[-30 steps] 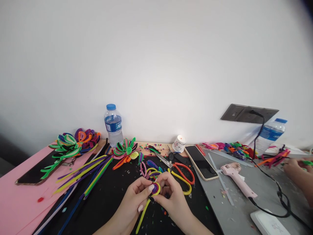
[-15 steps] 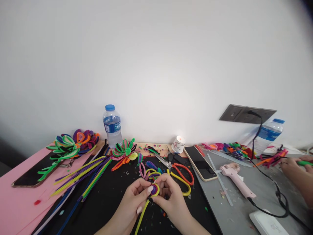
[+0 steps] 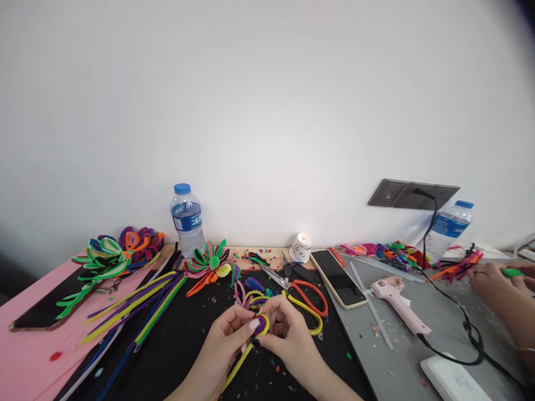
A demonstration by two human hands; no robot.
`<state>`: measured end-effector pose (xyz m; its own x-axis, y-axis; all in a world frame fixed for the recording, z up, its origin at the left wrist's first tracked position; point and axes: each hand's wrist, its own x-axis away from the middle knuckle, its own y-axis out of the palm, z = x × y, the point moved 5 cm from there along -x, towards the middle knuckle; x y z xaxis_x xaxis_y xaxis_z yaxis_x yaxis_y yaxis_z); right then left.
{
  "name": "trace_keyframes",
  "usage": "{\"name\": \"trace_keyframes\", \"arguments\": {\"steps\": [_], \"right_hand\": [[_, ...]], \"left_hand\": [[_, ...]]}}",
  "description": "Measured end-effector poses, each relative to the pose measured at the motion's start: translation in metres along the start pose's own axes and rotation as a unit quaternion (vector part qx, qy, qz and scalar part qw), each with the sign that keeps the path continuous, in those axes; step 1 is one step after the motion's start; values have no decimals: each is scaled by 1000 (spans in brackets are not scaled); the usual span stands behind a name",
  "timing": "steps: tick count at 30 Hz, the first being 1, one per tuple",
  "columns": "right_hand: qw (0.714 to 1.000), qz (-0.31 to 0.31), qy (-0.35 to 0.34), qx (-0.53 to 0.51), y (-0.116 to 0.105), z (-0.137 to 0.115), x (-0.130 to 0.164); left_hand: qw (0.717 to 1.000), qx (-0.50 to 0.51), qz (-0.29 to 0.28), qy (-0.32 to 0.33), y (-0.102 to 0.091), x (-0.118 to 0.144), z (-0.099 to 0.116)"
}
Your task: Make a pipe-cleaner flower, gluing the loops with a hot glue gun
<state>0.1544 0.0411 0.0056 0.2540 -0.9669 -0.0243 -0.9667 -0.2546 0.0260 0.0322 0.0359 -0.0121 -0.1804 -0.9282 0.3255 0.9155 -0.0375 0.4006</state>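
Note:
Between my two hands is a small coil of pipe cleaner (image 3: 262, 325), purple and red inside with a yellow outer ring. My left hand (image 3: 234, 340) pinches its left side, thumb laid over the front. Closed on its right and lower edge is my right hand (image 3: 286, 331). A yellow pipe cleaner (image 3: 237, 368) trails down from the coil, with a dark bit near the join. Just beyond my fingers lie bent pipe-cleaner loops (image 3: 254, 287) and scissors (image 3: 311, 298) with red and yellow handles.
Left are finished pipe-cleaner flowers (image 3: 125, 250), loose pipe cleaners (image 3: 134, 303) and a water bottle (image 3: 186, 220). A paper cup (image 3: 301, 248), a phone (image 3: 339, 278) and a corded pink glue gun (image 3: 401, 309) stand rightward. Another person's hands (image 3: 497, 289) hold something green at far right.
My hands keep hold of the coil, which has barely turned. The trailing yellow end leans further left. The view has shifted slightly; the other person's hands have come further into sight.

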Motion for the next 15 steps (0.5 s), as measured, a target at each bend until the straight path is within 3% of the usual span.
{"name": "trace_keyframes", "arguments": {"steps": [10,15], "right_hand": [[997,-40,16,-61,-5,2,-5],[995,-72,30,-68,-4,1,-5]], "left_hand": [[995,-74,-25,54,-4,-5,4],[994,-74,-72,43,-1,-4,5]]}}
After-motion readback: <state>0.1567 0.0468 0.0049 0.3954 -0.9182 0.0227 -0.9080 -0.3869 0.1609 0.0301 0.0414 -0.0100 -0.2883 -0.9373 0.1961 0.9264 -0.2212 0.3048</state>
